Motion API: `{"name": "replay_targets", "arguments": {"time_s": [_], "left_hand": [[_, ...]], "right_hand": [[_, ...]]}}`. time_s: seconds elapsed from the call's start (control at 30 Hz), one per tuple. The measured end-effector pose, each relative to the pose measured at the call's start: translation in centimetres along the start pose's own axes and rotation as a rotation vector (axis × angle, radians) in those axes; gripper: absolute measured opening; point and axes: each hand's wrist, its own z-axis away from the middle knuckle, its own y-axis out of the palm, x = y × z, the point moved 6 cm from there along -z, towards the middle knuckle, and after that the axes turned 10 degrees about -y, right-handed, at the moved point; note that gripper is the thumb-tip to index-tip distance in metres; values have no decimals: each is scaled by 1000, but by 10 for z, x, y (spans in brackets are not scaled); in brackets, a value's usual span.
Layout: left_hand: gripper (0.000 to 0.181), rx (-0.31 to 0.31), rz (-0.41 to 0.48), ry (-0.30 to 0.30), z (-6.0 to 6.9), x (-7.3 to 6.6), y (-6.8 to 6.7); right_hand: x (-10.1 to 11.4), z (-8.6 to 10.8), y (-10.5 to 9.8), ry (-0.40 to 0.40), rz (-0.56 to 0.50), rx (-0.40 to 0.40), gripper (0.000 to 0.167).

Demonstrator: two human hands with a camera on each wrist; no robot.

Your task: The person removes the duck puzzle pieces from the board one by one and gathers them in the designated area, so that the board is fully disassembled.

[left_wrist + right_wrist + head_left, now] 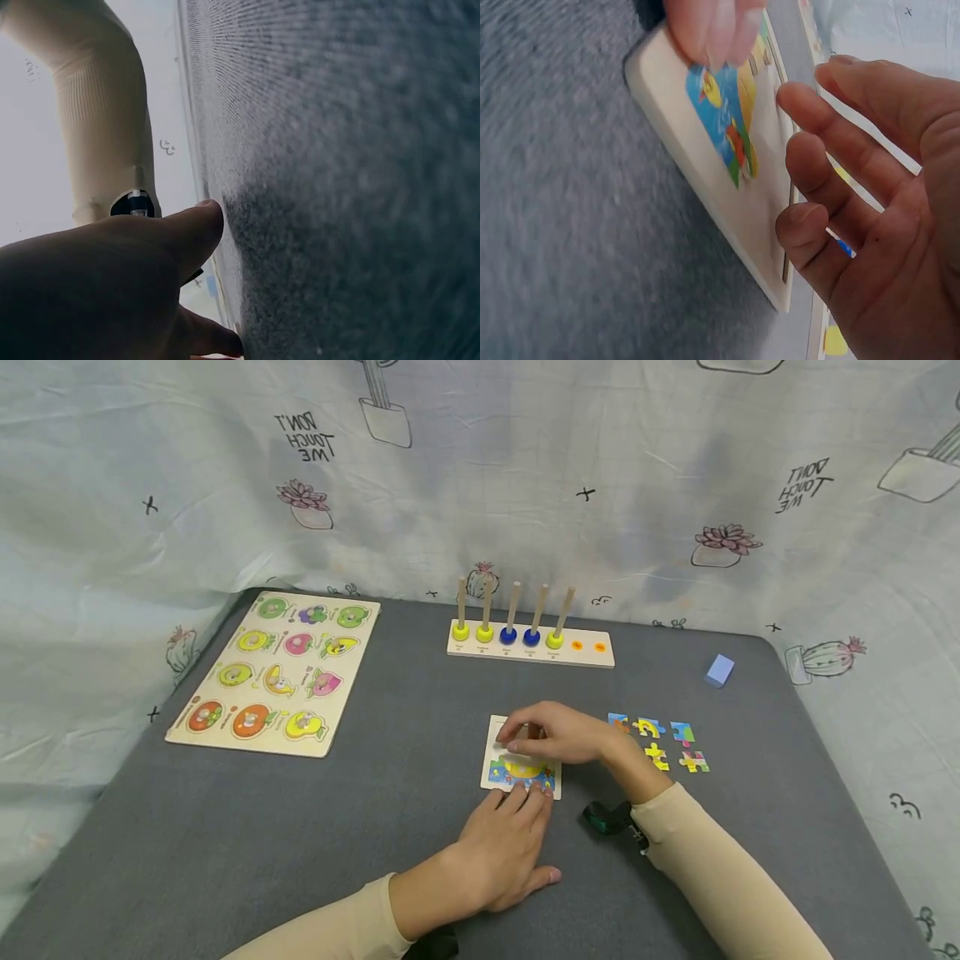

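A small wooden jigsaw board (492, 733) lies flat in the middle of the table. Its near part holds picture pieces (724, 112) in blue and yellow, while the far part shows bare wood. My left hand (510, 847) rests its extended fingertips on the board's near edge, thumb spread to the side. Over the far part is my right hand (558, 732), fingers loosely bent and thumb apart; in the right wrist view nothing shows between them. Several loose jigsaw pieces (693, 762) lie to the right of the board, one partly behind the right wrist.
Farther back stands a peg board (585, 656) with yellow and blue rings on upright pegs. A fruit puzzle board (333, 735) lies at the left. Toward the back right sits a blue block (720, 671). Behind the grey table (300, 843) hangs a printed curtain (525, 468).
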Motion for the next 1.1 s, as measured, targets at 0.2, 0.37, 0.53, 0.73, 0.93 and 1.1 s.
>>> {"name": "replay_targets", "arguments": {"time_s": [0.2, 0.37, 0.53, 0.73, 0.93, 1.1], "left_hand": [[90, -16, 11, 12, 0, 1, 0], [89, -13, 5, 20, 0, 1, 0], [89, -16, -6, 19, 0, 1, 0], [89, -30, 6, 1, -1, 2, -1], [89, -20, 11, -2, -1, 2, -1], [88, 4, 27, 5, -2, 2, -1]], "right_hand": [[-1, -4, 3, -27, -39, -2, 21], [-4, -4, 5, -45, -87, 4, 21], [-8, -4, 6, -41, -120, 10, 20], [-8, -4, 5, -35, -140, -2, 19], [-5, -6, 6, -51, -176, 4, 21], [-1, -7, 7, -68, -191, 16, 23]]}}
